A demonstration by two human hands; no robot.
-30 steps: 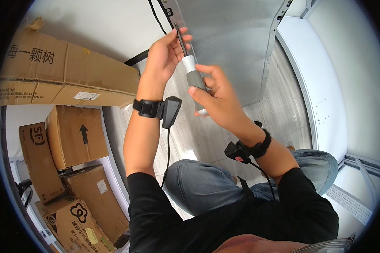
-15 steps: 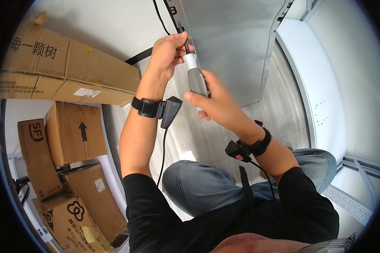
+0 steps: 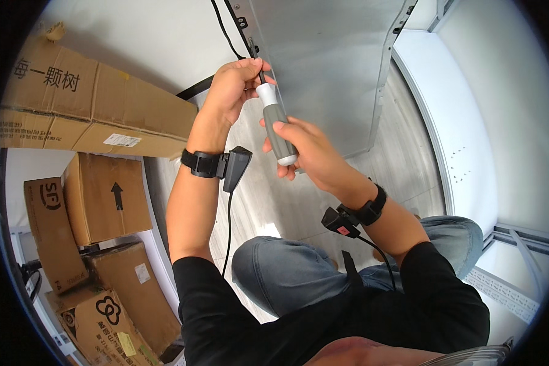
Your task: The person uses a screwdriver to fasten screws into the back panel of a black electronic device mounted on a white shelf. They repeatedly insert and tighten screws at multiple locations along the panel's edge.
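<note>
A screwdriver (image 3: 276,126) with a grey and white handle points up and away from me, its dark shaft slanting slightly left. Around the handle, my right hand (image 3: 305,146) has its fingers closed. My left hand (image 3: 233,85) pinches the shaft ahead of the handle between thumb and fingers. The shaft's tip lies by the left edge of a large grey metal panel (image 3: 323,67), near a dark slot; whether it touches a screw cannot be made out. Dark fittings with holes (image 3: 242,22) sit along that edge, above the tip.
A long cardboard box (image 3: 97,91) lies at the left, above several stacked cartons (image 3: 113,198). A black cable (image 3: 226,30) hangs beside the panel's left edge. Wood-look floor (image 3: 250,213) spreads below my hands. On the right stands a white curved-looking surface (image 3: 457,122).
The panel and my hands have shifted slightly left and down in the picture. My right hand's fingers have changed position on the handle, with more of its lower end showing.
</note>
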